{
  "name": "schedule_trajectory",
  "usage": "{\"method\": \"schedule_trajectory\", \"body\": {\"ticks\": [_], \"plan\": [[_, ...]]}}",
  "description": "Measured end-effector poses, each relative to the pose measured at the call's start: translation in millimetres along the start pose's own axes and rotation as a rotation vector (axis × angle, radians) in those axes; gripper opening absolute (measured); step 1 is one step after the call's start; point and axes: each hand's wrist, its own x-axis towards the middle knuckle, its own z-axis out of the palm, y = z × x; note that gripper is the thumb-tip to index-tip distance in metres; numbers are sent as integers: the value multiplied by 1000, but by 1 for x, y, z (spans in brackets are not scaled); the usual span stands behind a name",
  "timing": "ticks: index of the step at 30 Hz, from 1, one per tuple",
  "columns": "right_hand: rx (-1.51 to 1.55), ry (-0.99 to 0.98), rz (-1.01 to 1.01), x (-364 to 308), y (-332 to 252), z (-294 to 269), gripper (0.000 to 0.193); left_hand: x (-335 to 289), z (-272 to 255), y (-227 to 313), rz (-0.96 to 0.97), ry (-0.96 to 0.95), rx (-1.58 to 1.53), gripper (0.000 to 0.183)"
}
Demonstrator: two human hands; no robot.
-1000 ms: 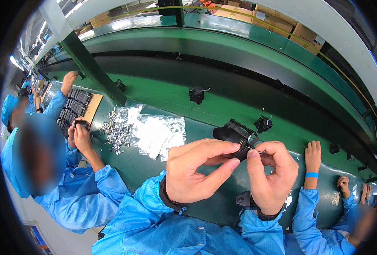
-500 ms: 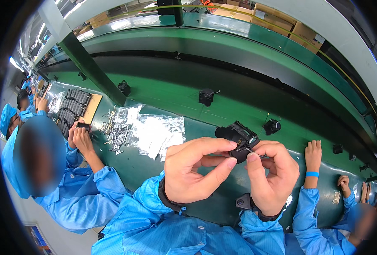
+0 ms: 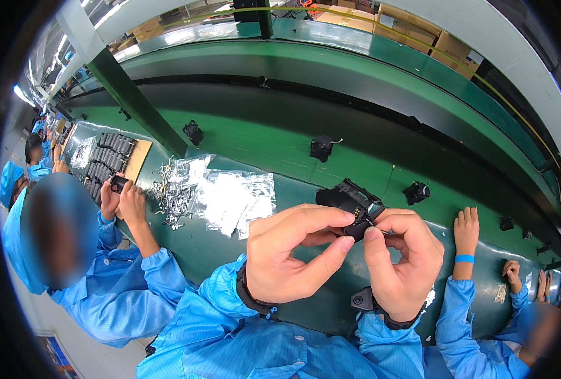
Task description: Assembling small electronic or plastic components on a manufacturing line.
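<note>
Both my hands meet over the bench around a black plastic electronic housing (image 3: 348,194), which is tilted and shows small gold contacts inside. My left hand (image 3: 290,259) grips its near left side between thumb and fingers. At its right corner, the thumb and forefinger of my right hand (image 3: 405,262) are pinched together against the housing. A small light-coloured piece shows at those fingertips, too small to name. My fingers cover the lower part of the housing.
Several small metal parts (image 3: 170,196) and clear plastic bags (image 3: 239,199) lie left of my hands. Beyond runs a green conveyor belt (image 3: 242,136) carrying black units (image 3: 322,148). Co-workers sit on both sides; the left one holds a black part (image 3: 118,184) beside a board of black pieces (image 3: 106,161).
The black units on the belt have shifted right. My hands and the housing have barely moved, with the housing turned slightly. The left co-worker has raised the black part a little.
</note>
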Motion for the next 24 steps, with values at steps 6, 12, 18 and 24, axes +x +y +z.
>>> {"method": "schedule_trajectory", "body": {"ticks": [6,12,18,24], "plan": [[-7,-9,13,0,-1,-1,13,1,0,1,37,-14,25,32],[59,-11,132,0,-2,-1,11,-2,1,-2,40,3,39,31],[476,-255,347,9,11,-13,8,-4,-2,2,-197,70,-351,30],[675,-289,402,11,11,-8,10,-2,-9,-4,-186,29,-541,31]]}}
